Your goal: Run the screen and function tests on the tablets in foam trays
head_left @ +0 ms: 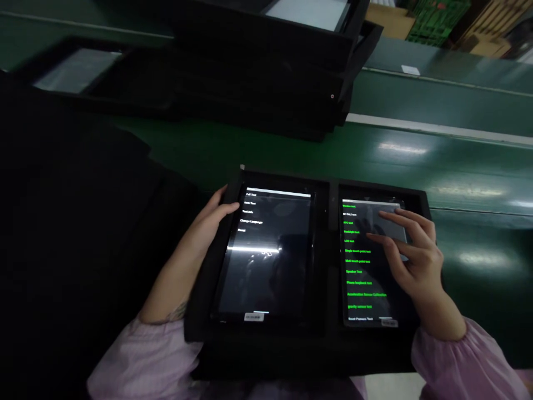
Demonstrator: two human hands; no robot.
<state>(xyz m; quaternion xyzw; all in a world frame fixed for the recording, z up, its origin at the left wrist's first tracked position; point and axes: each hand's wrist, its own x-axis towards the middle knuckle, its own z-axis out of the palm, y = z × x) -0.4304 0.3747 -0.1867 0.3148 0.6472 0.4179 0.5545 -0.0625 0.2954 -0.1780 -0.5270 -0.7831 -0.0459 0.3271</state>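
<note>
Here: two tablets side by side in a black two-bay tray (327,191), on a green worktop (416,161), tray close to the near edge. Left tablet (266,261) in the left bay, screen lit with a short white menu: Full Test, Item Test, Test Info, Change Language, Reset. Bright streak of reflected light across its lower middle. Right tablet (370,266) in the right bay, showing a long green list of test items, among them Backlight test, LCD test and Speaker Test.

Left hand (210,218) curled over the tray's left rim at the upper corner of the left tablet, fingers closed around the edge. Right hand (410,253) spread above the upper right part of the right tablet, fingers (400,222) apart and pointing toward the screen; contact with the glass impossible to tell. Pink sleeves (141,366) gathered at both wrists.

Small barcode labels (254,316) at the near edge of each tablet. Beyond the tray, a stack of black trays (266,66) on the worktop, with another black tray (75,72) further left. Green crates (433,19) and cardboard (387,19) past the far side, at the top of the view.
</note>
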